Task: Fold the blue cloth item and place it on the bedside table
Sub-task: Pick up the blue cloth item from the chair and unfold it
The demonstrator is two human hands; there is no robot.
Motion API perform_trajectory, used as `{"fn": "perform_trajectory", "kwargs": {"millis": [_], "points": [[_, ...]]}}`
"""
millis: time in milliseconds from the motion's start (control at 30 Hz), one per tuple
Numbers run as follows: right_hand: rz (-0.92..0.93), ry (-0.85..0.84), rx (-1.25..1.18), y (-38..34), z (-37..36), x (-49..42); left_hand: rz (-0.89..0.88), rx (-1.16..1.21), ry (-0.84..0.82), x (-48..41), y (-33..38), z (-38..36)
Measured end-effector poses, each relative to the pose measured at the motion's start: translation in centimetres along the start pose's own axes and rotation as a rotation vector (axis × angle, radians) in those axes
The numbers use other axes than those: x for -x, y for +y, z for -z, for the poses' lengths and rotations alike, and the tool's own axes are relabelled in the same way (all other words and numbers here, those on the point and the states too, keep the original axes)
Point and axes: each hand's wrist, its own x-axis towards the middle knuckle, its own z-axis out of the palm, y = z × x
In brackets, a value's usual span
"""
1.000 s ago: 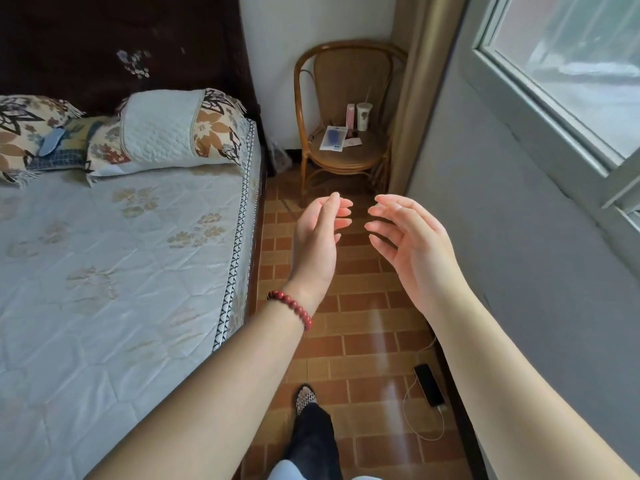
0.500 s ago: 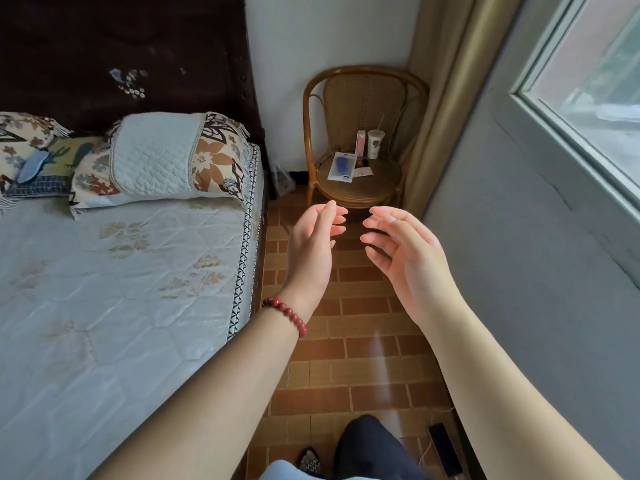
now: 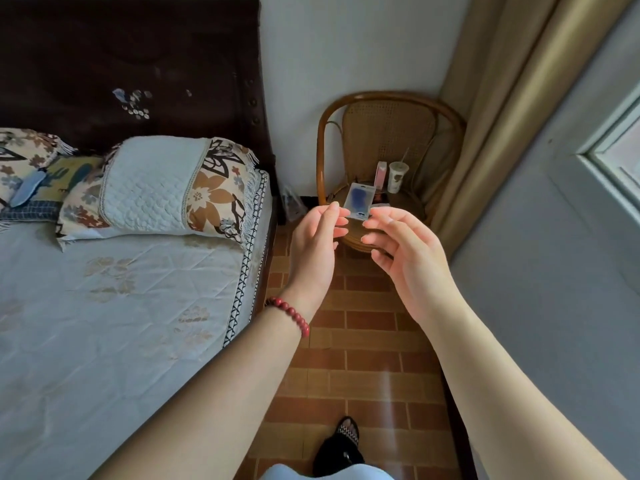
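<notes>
The bed fills the left. The rattan chair, serving as bedside worktop at the far right, looms closer than a second ago: the person has stepped toward it. Both hands, left hand and right hand, remain empty, grip released. The blue cloth item lies on the far-left pillows, long axis slanting near-left to far-right, so folding hasn't begun.

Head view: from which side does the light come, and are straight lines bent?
Head view: daylight enters from the window on the right, brightening both hands, left and right; wide-angle distortion bows the curtain and the bed edge; focus looks sharp.
</notes>
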Motion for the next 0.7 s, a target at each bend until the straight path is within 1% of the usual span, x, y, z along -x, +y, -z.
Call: {"fn": "perform_trajectory", "kwargs": {"millis": [233, 467, 700], "points": [[-0.034, -0.054, -0.022, -0.1, 1.6, -8.7, -0.035, -0.046, 0.019, -7.4, -0.7, -2.8], [-0.039, -0.066, -0.024, 0.1, 1.8, -17.4, -0.008, -0.041, 0.037, -15.6, -1.3, -4.9], [-0.034, -0.067, -0.008, -0.5, 0.2, -28.3, -0.035, -0.022, 0.039, -26.6, -1.7, -6.1]]}}
